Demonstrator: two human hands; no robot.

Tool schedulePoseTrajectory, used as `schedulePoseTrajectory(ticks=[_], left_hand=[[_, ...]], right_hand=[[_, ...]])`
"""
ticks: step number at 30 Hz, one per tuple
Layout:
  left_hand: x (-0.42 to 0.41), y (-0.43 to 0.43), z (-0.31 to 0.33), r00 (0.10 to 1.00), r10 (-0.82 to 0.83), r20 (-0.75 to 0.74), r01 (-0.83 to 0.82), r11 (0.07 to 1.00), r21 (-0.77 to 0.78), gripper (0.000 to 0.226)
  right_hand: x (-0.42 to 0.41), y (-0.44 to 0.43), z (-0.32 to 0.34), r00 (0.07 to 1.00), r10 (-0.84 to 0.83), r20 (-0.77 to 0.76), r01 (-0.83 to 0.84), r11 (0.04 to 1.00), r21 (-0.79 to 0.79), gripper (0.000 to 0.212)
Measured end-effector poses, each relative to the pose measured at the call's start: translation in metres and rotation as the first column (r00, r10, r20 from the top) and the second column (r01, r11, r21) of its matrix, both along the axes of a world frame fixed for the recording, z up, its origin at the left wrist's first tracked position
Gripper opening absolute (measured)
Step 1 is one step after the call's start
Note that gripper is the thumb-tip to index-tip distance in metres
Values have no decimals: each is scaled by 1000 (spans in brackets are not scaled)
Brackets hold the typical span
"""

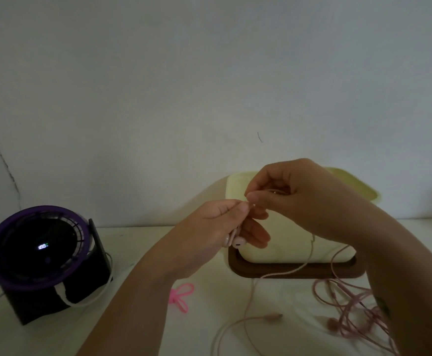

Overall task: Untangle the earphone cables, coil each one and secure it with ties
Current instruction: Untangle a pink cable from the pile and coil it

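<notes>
My left hand is raised above the table and pinches a pale pink earphone cable, with two earbuds hanging below its fingers. Right beside it, my right hand pinches the same cable, fingertips of both hands nearly touching. That cable drops under my right wrist to the table and ends in a plug. A second, darker pink earphone cable lies in a tangled heap at the right, partly hidden by my right forearm. A bright pink tie lies on the table under my left forearm.
A cream box on a dark brown tray stands behind my hands against the wall. A purple-rimmed black fan on a black base with a white cord sits at the left. The white table carries all of this.
</notes>
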State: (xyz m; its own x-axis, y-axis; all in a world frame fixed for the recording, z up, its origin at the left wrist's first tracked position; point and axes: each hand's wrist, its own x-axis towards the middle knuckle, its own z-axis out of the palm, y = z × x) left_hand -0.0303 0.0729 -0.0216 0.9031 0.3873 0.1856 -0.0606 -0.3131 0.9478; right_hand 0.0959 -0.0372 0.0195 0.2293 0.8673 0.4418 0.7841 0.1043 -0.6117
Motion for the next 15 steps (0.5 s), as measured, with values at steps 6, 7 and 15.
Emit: schedulePoseTrajectory(ticks=[6, 7, 15], left_hand=[[-3, 0, 1, 998, -62, 6, 63, 994, -86, 30], [-4, -1, 2, 997, -77, 16, 78, 990, -114, 29], [-3, 5, -2, 986, -130, 106, 140, 986, -91, 32]], right_hand=[[5, 0, 2, 997, -24, -75, 31, 995, 96, 8], [5, 0, 2, 996, -26, -80, 34, 994, 100, 8], [4, 2, 0, 997, -22, -71, 28, 996, 80, 8]])
